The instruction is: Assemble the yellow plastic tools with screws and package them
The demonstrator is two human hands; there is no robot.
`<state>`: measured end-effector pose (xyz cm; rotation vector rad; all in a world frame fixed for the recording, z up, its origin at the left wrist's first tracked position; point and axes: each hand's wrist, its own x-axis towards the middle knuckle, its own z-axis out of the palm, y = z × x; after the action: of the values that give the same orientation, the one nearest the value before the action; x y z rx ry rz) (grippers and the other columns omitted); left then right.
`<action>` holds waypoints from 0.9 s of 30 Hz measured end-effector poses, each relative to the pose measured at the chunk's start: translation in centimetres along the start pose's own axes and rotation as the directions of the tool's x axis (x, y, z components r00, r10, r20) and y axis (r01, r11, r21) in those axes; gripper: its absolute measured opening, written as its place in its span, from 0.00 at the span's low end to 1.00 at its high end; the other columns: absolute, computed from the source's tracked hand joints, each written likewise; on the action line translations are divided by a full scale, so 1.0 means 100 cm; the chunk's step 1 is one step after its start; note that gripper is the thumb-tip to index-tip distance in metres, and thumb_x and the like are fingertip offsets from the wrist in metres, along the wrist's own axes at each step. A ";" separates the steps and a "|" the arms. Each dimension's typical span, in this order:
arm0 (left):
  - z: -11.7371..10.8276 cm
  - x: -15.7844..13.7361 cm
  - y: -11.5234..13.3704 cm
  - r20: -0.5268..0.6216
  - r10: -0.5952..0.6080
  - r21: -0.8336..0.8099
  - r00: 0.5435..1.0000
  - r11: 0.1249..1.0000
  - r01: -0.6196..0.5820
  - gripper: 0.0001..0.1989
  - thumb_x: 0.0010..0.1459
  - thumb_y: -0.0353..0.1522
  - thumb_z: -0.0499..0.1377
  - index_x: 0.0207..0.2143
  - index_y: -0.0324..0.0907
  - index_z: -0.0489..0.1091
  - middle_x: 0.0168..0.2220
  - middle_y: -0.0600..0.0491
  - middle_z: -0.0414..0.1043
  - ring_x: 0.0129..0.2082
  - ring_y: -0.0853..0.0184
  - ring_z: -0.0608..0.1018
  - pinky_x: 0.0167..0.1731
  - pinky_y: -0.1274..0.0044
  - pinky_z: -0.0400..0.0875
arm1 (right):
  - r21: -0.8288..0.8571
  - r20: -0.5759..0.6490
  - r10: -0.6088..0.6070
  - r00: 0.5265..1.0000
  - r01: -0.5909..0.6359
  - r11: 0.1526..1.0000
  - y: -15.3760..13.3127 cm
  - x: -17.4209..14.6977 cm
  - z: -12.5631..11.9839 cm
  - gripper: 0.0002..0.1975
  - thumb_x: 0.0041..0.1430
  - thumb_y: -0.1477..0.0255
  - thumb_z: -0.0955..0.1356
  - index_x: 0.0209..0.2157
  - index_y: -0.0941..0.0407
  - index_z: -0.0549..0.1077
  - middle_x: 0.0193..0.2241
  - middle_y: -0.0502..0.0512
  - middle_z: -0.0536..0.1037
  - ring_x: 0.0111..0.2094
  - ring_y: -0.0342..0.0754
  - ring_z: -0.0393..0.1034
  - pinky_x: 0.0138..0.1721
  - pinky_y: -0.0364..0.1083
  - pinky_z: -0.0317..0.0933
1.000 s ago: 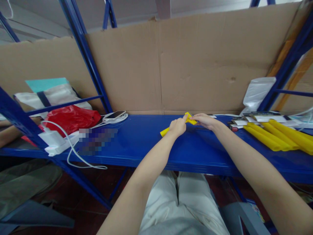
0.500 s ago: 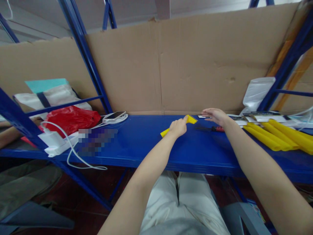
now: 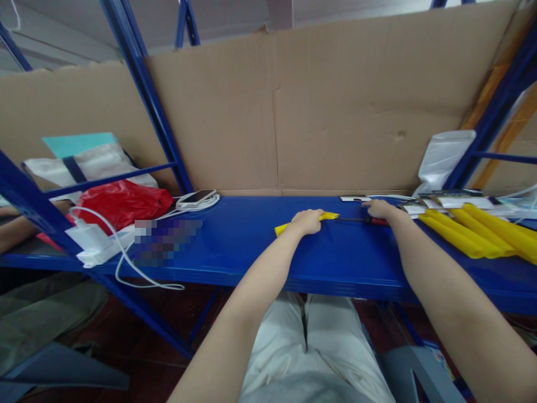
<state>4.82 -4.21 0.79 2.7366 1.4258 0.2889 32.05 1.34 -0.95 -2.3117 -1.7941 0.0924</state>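
Note:
My left hand (image 3: 308,221) is closed around a narrow yellow strip or sleeve (image 3: 282,229) on the blue shelf. One end shows on each side of the fist, and the middle is hidden under my fingers. To the right, my right hand (image 3: 378,209) curls over the red and black handle of a screwdriver (image 3: 380,221). Its thin dark shaft points left, and the tip lies close to the right end of the yellow piece. Whether the two touch, I cannot tell. Just behind my right hand lies a flat black and white card (image 3: 354,198).
Several yellow sleeves (image 3: 482,229) lie at the right with packaged items (image 3: 457,200) behind them. At the left are a phone (image 3: 200,197) on coiled white cable, a power strip (image 3: 100,252) and a red plastic bag (image 3: 126,204). Another person's arm (image 3: 19,232) rests farther left.
My right hand has come down from above the shelf onto the screwdriver handle, its fingers now curled. My left hand has lowered the right end of the yellow piece slightly.

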 end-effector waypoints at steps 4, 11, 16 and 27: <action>0.000 0.000 0.000 0.000 0.000 -0.007 1.000 1.000 0.000 0.26 0.56 0.29 0.49 0.58 0.44 0.60 0.53 0.47 0.68 0.50 0.57 0.72 0.46 0.69 0.67 | -0.033 0.018 0.041 0.999 -0.040 0.999 -0.007 -0.009 -0.006 0.26 0.47 0.78 0.63 0.50 0.52 0.72 0.53 0.63 0.68 0.54 0.61 0.61 0.52 0.60 0.55; 0.000 0.000 0.000 0.006 -0.002 -0.006 1.000 1.000 0.002 0.26 0.55 0.30 0.50 0.58 0.44 0.60 0.54 0.48 0.67 0.51 0.58 0.71 0.47 0.70 0.66 | -0.058 -0.030 -0.074 0.997 0.072 0.996 -0.009 -0.010 -0.005 0.19 0.49 0.79 0.63 0.43 0.58 0.76 0.44 0.61 0.76 0.47 0.55 0.69 0.46 0.48 0.62; 0.000 0.000 0.000 0.008 -0.002 -0.002 1.000 1.000 0.002 0.26 0.56 0.30 0.49 0.58 0.43 0.60 0.54 0.47 0.67 0.51 0.57 0.71 0.46 0.69 0.66 | -0.091 -0.079 -0.156 0.985 0.149 0.985 -0.011 -0.012 -0.007 0.09 0.49 0.78 0.65 0.28 0.58 0.78 0.31 0.58 0.79 0.36 0.50 0.73 0.35 0.41 0.62; -0.001 -0.001 0.000 0.006 -0.010 -0.030 1.000 0.999 0.010 0.26 0.56 0.30 0.50 0.58 0.44 0.60 0.53 0.47 0.67 0.51 0.56 0.71 0.47 0.69 0.65 | -0.016 -0.130 -0.154 0.979 0.154 0.988 -0.010 -0.011 -0.007 0.05 0.42 0.80 0.67 0.19 0.57 0.74 0.22 0.56 0.76 0.27 0.48 0.71 0.29 0.42 0.61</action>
<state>4.79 -4.32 0.86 2.7034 1.4212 0.2996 30.94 0.44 -0.18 -2.1193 -1.8998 -0.0874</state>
